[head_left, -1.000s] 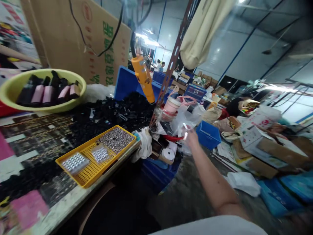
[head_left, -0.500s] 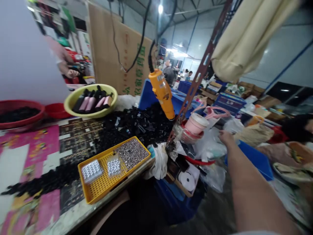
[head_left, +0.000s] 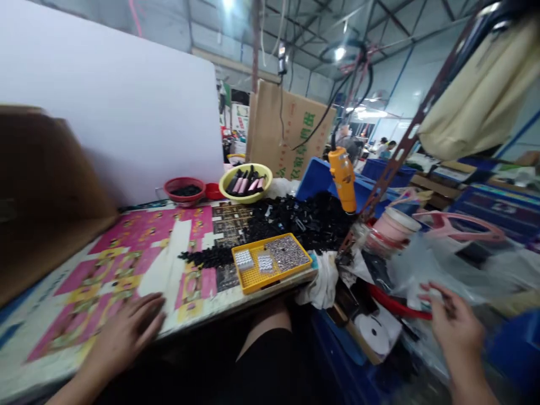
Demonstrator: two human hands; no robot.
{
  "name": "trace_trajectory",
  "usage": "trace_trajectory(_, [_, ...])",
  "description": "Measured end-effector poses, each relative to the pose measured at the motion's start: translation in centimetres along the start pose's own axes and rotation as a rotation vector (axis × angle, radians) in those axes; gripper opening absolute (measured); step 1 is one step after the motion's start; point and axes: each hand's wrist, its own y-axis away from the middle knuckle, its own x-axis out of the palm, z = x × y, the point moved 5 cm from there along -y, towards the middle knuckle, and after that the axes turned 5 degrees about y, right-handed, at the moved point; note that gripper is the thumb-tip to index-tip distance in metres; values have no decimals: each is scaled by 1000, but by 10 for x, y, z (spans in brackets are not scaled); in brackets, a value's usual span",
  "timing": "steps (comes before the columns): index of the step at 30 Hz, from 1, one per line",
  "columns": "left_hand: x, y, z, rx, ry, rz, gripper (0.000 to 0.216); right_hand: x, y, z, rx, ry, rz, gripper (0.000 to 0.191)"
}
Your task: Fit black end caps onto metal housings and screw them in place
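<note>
Plastic bag (head_left: pixel 439 264), thin, soft and slippery, billows far right; best gathered by its loose edge. Right hand (head_left: pixel 458 332) is just beside it, fingers pinching a small dark piece (head_left: pixel 449 304). Left hand (head_left: pixel 122 337) lies open on a printed pink sheet (head_left: pixel 126 264) on the counter (head_left: pixel 253 301).

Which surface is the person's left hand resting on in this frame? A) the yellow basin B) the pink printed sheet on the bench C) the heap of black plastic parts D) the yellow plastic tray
B: the left hand lies on the pink printed sheet, apart from the yellow plastic tray.
</note>
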Motion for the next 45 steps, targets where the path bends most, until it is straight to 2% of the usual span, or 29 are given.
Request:
trace_trajectory(1, [2, 3, 5, 6, -20, 38, 38, 10, 16, 1, 28, -49, -8, 32])
trace_trajectory(4, [8, 8, 13, 7, -54, 94, 41, 52, 48, 14, 18, -142, 166, 28])
trace_trajectory(6, [9, 9, 12, 4, -49, 79, 41, 79, 58, 35, -22, -176, 295, 27])
trace_trajectory(8, [9, 8, 9, 7, -41, 62, 41, 104, 65, 67, -96, -198, 433, 27])
trace_trajectory(12, [8, 7, 6, 16, -55, 64, 40, 149, 97, 152, -393, -208, 751, 23])
trace_trajectory(14, [8, 7, 5, 22, -72, 65, 39, 165, 119, 189, -531, -211, 863, 24])
trace_trajectory(18, [9, 8, 5, 30, -83, 63, 39, 198, 142, 235, -813, -119, 997, 24])
trace_trajectory(20, [10, 9, 6, 30, -83, 64, 39, 219, 128, 243, -876, -6, 995, 27])
trace_trajectory(23, [13, 10, 8, 36, -81, 63, 39, 258, 88, 245, -891, 195, 1010, 37])
trace_trajectory(26, [14, 12, 9, 46, -88, 44, 39, 294, 62, 246, -973, 307, 1156, 49])
trace_trajectory(28, [14, 13, 9, 52, -95, 34, 39, 312, 59, 246, -1032, 373, 1264, 57])
trace_trajectory(30, [15, 15, 10, 57, -96, 35, 40, 323, 62, 243, -1068, 441, 1315, 66])
trace_trajectory(33, [16, 17, 11, 64, -89, 36, 40, 330, 65, 240, -1058, 469, 1299, 81])
trace_trajectory(35, [16, 17, 11, 68, -81, 34, 42, 331, 67, 237, -1035, 497, 1313, 84])
trace_trajectory(41, [13, 16, 3, 65, -48, 39, 41, 326, 68, 240, -981, 534, 1303, 57])
trace_trajectory(45, [13, 18, 4, 48, -11, 42, 43, 317, 73, 241, -919, 525, 1266, 56])
